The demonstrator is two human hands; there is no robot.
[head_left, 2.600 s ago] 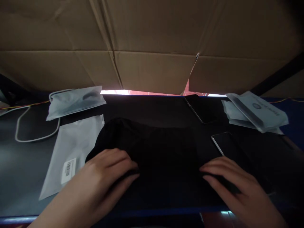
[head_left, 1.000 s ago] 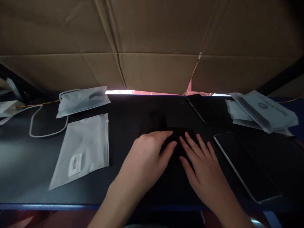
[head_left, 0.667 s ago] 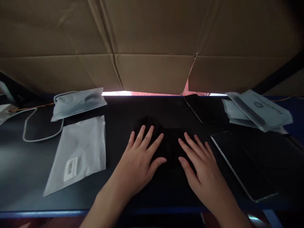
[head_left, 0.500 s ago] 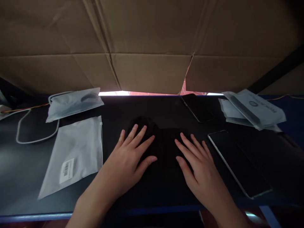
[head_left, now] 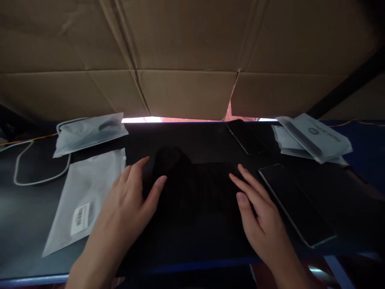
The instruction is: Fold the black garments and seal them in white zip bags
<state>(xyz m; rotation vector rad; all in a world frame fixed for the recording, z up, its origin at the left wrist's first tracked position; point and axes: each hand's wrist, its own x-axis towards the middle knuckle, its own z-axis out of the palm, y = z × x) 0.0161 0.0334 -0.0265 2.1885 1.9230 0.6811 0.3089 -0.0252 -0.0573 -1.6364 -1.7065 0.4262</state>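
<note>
Between my two hands lies a black, soft-looking item, its outline hard to tell from the dark tabletop. My left hand is open just left of it, thumb apart from the fingers, partly in front of a frosted zip bag with a barcode label. On the other side, my right hand is open, fingers stretched towards the black item. Whether its fingertips touch it I cannot tell. Right of that hand lies a large dark phone.
A smaller phone lies near the table's back edge. Frosted printed bags are stacked at the back right. Another frosted bag and a white cable are at the left. A cardboard sheet stands behind the black tabletop.
My left hand has drawn back leftwards off the black item, its fingers now more curled. My right hand has shifted slightly right, its fingers closer together.
</note>
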